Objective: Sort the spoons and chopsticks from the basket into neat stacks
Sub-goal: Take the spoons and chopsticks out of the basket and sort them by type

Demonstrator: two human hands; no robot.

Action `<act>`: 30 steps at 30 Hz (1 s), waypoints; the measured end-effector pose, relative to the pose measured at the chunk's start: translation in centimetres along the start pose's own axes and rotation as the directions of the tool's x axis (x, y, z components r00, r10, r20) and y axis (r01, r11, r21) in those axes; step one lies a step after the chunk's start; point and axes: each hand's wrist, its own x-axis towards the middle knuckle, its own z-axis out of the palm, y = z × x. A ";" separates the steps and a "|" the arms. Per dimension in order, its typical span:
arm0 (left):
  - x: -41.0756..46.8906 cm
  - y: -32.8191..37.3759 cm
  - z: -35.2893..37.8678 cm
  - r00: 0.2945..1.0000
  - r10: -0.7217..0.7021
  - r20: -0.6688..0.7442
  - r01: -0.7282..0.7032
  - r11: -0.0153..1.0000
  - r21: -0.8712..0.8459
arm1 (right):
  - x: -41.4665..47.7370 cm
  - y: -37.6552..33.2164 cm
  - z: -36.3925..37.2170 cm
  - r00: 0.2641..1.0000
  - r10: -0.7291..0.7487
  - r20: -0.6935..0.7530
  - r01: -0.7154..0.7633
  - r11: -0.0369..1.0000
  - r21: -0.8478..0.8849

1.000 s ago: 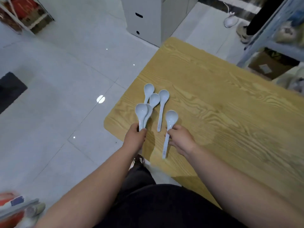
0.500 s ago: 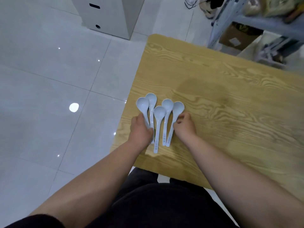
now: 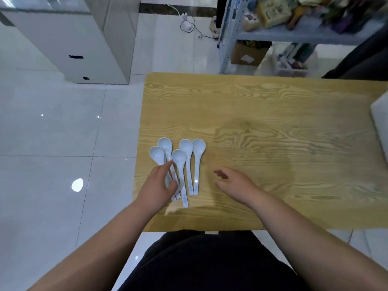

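The wooden table lies ahead of you. Your right hand is just right of the five white spoons, apart from them, fingers loosely curled and holding nothing. Your left hand covers the leftmost handles; whether it presses or pinches them, I cannot tell. The spoons lie side by side near the table's left edge, bowls away from you

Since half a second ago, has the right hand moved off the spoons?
Yes. The right hand has drawn away to the right of the rightmost spoon, which it was touching. It now hovers open over the table, clear of that spoon.
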 end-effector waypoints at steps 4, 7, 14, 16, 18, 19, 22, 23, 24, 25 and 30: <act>-1.8 2.8 2.1 0.964 0.198 0.176 -0.207 0.978 0.034 | -5.6 3.5 -0.9 0.993 -0.015 -0.118 0.033 0.987 0.158; -3.2 6.1 4.7 0.910 0.286 0.300 -0.300 0.954 0.002 | -9.7 7.2 -1.4 0.979 -0.007 -0.203 0.059 0.967 0.248; -7.9 17.0 13.6 0.830 0.414 0.372 -0.412 0.907 -0.089 | -18.7 17.5 -4.1 0.951 -0.048 -0.305 0.148 0.938 0.313; -9.3 19.9 16.5 0.829 0.431 0.356 -0.427 0.899 -0.096 | -21.1 20.7 -5.1 0.946 -0.057 -0.318 0.168 0.928 0.333; -10.7 22.7 19.4 0.829 0.445 0.340 -0.440 0.893 -0.096 | -23.2 23.9 -6.3 0.945 -0.050 -0.323 0.171 0.918 0.358; -11.3 23.9 20.8 0.829 0.441 0.343 -0.436 0.895 -0.095 | -24.2 25.5 -6.8 0.945 -0.046 -0.324 0.170 0.916 0.364; -12.7 27.6 24.5 0.819 0.432 0.377 -0.436 0.897 -0.081 | -26.7 30.0 -8.4 0.940 -0.044 -0.339 0.170 0.921 0.350; -12.9 28.7 25.6 0.813 0.435 0.386 -0.442 0.894 -0.076 | -27.4 31.2 -8.9 0.937 -0.034 -0.347 0.166 0.918 0.359; -13.1 29.8 26.6 0.809 0.438 0.392 -0.448 0.891 -0.072 | -28.1 32.3 -9.4 0.935 -0.020 -0.354 0.160 0.915 0.371; -13.2 31.0 27.6 0.805 0.442 0.396 -0.453 0.889 -0.072 | -28.6 33.3 -9.9 0.932 -0.005 -0.362 0.152 0.912 0.381; -12.4 35.9 31.6 0.755 0.473 0.454 -0.504 0.862 -0.061 | -29.7 37.9 -13.6 0.911 0.066 -0.407 0.130 0.891 0.436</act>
